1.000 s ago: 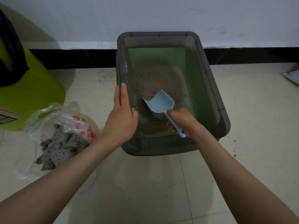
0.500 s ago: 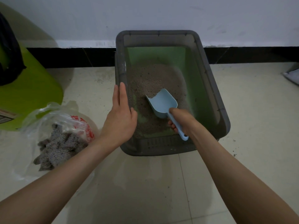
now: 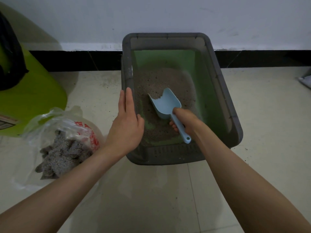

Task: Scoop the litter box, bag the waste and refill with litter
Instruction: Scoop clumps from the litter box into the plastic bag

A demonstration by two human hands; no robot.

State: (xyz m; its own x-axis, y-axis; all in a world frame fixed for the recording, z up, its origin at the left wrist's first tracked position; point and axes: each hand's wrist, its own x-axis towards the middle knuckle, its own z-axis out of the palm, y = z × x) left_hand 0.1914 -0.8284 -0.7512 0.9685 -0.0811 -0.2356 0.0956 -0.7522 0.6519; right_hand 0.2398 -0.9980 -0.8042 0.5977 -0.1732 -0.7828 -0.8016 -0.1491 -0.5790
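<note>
Litter box (image 3: 223,105), grey with a green inside, sits on the floor against the wall, grainy litter (image 3: 161,84) heaped toward its far-left end. Beside it lies your clear bag (image 3: 55,132) of clumps. Your left hand (image 3: 126,125) lies flat on the rim; your right hand (image 3: 186,121) grips the blue scoop (image 3: 165,105).

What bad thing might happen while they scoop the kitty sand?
1. The scoop has to travel over the box rim to reach the bag on the floor, so litter may spill on the tiles.
2. The bag lies slumped with a floppy mouth, so a pour might miss.
3. The left hand rests on the rim; a hard dig by the right hand might flick grains out.
</note>
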